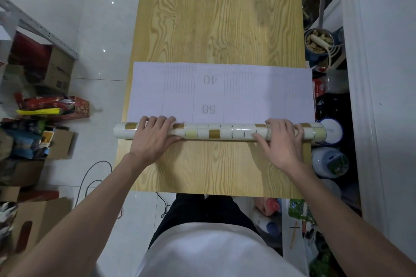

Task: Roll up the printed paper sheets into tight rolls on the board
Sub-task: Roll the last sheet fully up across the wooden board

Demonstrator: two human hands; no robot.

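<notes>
Across the near half of the wooden board, a tile-patterned paper roll lies crosswise at the near edge of its flat white sheet, the left hand and right hand each curling fingers over it, thumbs against its near side.

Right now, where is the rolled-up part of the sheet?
In the head view, the roll lies crosswise on the board, under the left hand and right hand, the flat sheet just beyond.
</notes>
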